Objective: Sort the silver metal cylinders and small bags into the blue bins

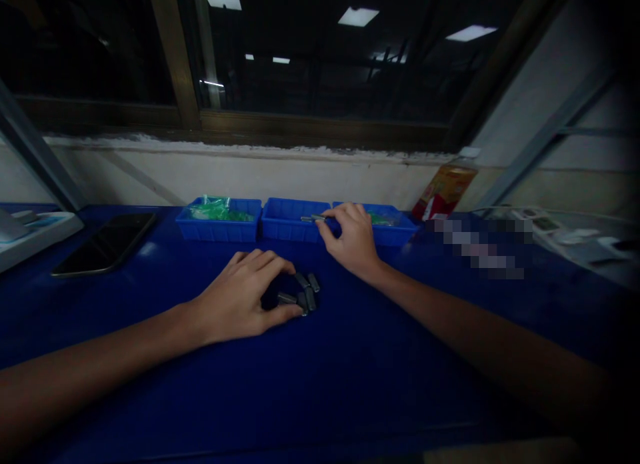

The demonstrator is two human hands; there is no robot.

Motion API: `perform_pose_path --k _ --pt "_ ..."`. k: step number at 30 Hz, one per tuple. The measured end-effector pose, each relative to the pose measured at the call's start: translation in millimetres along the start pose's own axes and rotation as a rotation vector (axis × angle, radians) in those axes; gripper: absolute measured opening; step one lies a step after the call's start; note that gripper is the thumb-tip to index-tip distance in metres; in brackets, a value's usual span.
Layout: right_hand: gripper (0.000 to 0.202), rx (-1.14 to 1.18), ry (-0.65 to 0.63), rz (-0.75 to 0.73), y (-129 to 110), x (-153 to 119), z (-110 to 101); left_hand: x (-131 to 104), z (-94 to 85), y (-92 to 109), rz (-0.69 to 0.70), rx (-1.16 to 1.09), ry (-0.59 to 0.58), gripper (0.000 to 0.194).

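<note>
While the right hand (354,243) pinches a slim metal piece (313,218) between thumb and forefinger, its long axis lies roughly crosswise, pointing left from the fingertips, at the middle blue bin (290,231); dimness hides whether it is one piece or two. The left hand (243,296), nearer the small metal pile (310,297), spreads thumb and fingers apart around its left side.

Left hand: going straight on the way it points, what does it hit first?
Likely the small metal pieces lying right before the left hand; depth is unclear, so it may be touching some now.
</note>
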State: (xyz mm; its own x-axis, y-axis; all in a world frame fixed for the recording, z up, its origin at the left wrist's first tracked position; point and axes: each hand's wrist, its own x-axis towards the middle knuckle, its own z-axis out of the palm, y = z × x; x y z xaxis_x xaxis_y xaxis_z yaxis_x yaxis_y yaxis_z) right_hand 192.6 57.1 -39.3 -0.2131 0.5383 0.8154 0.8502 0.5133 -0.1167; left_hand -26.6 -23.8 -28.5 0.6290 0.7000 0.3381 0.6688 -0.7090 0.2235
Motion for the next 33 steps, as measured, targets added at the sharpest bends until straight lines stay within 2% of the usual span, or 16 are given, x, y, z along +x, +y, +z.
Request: perform_pose_path --k 4,10,16,21,25,29,33 --pt "0.025 -0.059 -0.018 0.134 7 0 6 1 0.2 0 0.041 0.004 -0.014 0.02" --pt "0.029 -0.079 -0.057 0.149 0 -2 6 3 -1.9 -3 0.024 0.003 -0.033 0.023" --pt "0.028 -0.072 -0.051 0.062 -8 -4 6 0 -5.4 -2 0.038 0.049 -0.041 0.032" --pt "0.017 0.078 -0.039 -0.085 -23 -7 -5 3 0.1 -20 -0.004 0.076 -0.016 0.017" --pt "0.016 0.247 -0.185 -0.222 -37 -11 -14 6 3.9 -31 -0.025 -0.002 0.042 0.014" --pt "0.019 0.362 -0.377 -0.327 -46 -14 -18 5 0.7 -26 -0.041 -0.068 0.156 0.013" --pt "0.017 0.381 -0.387 -0.319 -50 -16 -20 4 -2.4 -21 -0.042 -0.091 0.217 0.012"
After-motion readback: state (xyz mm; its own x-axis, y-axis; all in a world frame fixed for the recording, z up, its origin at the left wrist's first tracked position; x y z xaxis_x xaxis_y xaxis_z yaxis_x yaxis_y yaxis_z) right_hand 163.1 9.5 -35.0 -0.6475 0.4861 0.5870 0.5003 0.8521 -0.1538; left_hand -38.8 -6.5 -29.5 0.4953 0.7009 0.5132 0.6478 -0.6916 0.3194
